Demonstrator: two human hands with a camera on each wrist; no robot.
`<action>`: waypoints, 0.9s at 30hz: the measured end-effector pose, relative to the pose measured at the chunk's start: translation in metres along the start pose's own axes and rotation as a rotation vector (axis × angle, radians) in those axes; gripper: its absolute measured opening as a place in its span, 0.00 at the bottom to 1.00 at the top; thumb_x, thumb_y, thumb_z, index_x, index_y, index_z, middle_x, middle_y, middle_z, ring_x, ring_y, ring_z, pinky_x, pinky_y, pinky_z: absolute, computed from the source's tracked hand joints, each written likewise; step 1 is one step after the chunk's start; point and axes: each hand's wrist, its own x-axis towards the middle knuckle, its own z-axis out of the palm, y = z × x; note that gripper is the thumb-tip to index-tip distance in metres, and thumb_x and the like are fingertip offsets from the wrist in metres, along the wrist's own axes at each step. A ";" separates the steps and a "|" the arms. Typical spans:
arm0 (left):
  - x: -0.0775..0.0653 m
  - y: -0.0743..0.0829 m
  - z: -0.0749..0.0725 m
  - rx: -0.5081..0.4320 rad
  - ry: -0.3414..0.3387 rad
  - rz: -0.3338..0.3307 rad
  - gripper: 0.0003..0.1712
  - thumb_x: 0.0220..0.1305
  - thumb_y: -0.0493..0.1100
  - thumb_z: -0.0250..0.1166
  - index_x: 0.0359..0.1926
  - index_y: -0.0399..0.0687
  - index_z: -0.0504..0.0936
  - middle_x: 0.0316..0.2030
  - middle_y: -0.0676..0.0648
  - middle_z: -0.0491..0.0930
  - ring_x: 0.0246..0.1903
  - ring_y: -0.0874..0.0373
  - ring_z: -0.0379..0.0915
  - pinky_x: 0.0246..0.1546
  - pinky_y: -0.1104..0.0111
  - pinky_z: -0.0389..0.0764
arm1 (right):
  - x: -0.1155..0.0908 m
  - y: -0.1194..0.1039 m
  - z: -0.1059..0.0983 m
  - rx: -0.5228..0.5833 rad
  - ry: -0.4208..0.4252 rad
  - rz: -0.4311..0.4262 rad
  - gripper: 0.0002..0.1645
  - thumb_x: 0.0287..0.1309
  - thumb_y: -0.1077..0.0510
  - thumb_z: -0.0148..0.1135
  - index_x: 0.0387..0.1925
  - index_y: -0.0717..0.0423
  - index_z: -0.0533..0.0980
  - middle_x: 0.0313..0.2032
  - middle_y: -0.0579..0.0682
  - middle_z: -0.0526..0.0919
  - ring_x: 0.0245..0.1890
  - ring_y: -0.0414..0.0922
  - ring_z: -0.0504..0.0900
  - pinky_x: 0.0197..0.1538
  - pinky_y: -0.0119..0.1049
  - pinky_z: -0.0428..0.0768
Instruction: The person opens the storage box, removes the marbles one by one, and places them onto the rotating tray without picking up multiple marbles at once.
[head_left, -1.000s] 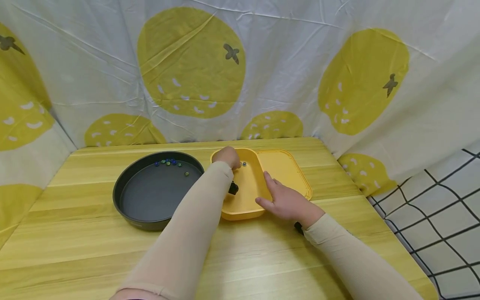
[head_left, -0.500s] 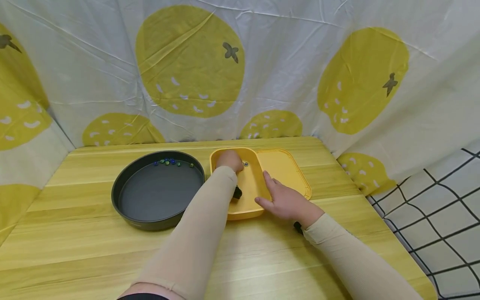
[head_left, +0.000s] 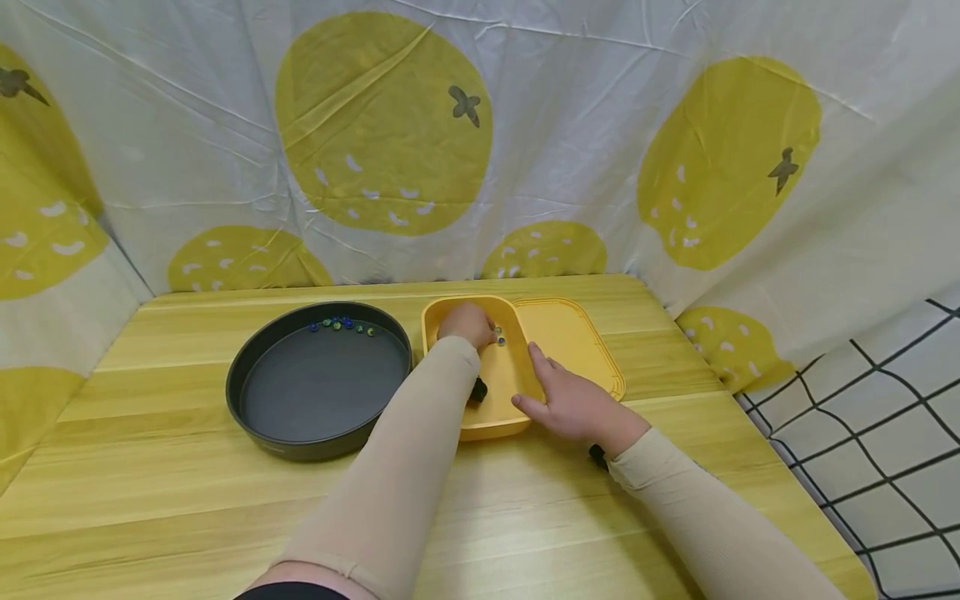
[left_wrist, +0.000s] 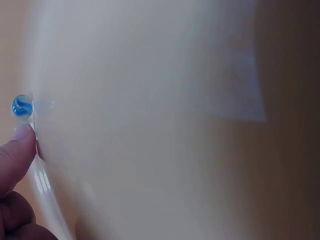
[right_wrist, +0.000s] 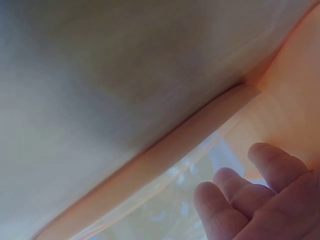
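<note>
Mid-transfer I think: left hand (head_left: 467, 323) reaching for marbles (head_left: 499, 337) in the yellow box (head_left: 487, 421), grip unclear; right hand (head_left: 573, 406) flat, steadying. Next needs a clean pinch.

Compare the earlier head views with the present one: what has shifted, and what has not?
The left hand crept slightly right inside the yellow box, toward the marbles at its far end. The right hand stays resting on the box's right rim; the dark pan has not moved.
</note>
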 end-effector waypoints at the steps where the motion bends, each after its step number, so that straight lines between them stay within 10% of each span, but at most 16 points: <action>1: 0.001 0.000 0.001 0.000 -0.001 0.004 0.16 0.72 0.52 0.70 0.58 0.60 0.90 0.59 0.56 0.87 0.60 0.54 0.82 0.64 0.60 0.81 | 0.000 0.000 0.000 0.002 0.000 0.001 0.59 0.76 0.31 0.50 0.84 0.65 0.38 0.80 0.70 0.55 0.78 0.65 0.64 0.76 0.59 0.68; 27: 0.006 -0.001 0.001 -0.103 0.019 0.060 0.13 0.73 0.48 0.68 0.54 0.57 0.91 0.56 0.54 0.88 0.56 0.54 0.82 0.63 0.61 0.80 | -0.001 -0.005 -0.002 -0.014 0.015 -0.001 0.58 0.76 0.31 0.49 0.84 0.66 0.40 0.79 0.71 0.57 0.76 0.66 0.67 0.74 0.60 0.70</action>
